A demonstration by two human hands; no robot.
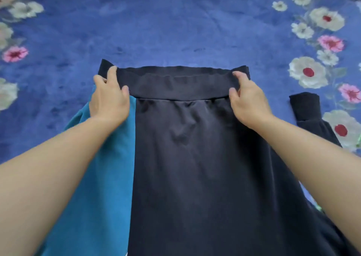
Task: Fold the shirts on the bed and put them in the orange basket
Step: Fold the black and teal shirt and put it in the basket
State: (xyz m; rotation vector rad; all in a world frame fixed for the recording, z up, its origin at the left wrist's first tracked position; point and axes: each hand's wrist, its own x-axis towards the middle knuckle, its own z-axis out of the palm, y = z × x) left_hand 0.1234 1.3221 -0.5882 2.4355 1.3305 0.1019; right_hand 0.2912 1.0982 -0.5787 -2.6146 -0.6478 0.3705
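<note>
Left hand [109, 97] and right hand [248, 101] pinch the shirt [195, 158] by its hem band [175, 84], thumb against forefinger. Best to hold the cloth between the fingers taut and level while folding.

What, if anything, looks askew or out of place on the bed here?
Nothing is spilled or damaged. The dark shirt lies flat on the floral bedspread, left hand and right hand pinching its hem band. Only a dark sleeve sticks out to the right, not yet folded in, and teal fabric shows along the left.
</note>
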